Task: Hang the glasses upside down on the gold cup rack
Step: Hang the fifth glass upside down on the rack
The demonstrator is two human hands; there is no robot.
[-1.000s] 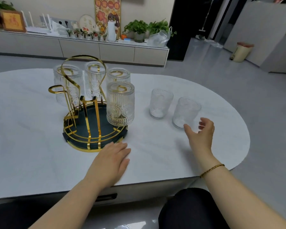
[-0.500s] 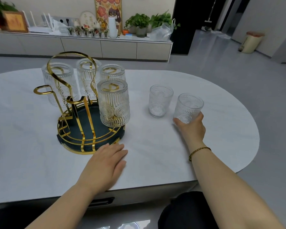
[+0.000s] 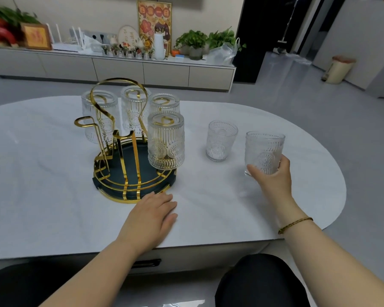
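At centre left of the frame four glasses already hang on our rack [image 3: 129, 151], while our right hand [image 3: 273, 180] clasps a fifth glass [image 3: 264, 151] and another glass [image 3: 221, 140] waits, left hand [image 3: 151, 220] flat.

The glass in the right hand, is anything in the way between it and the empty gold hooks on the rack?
Partly. The other loose glass and the front hung glass stand between the held glass in the right hand and the empty hooks on the rack's left; going over them looks clear.
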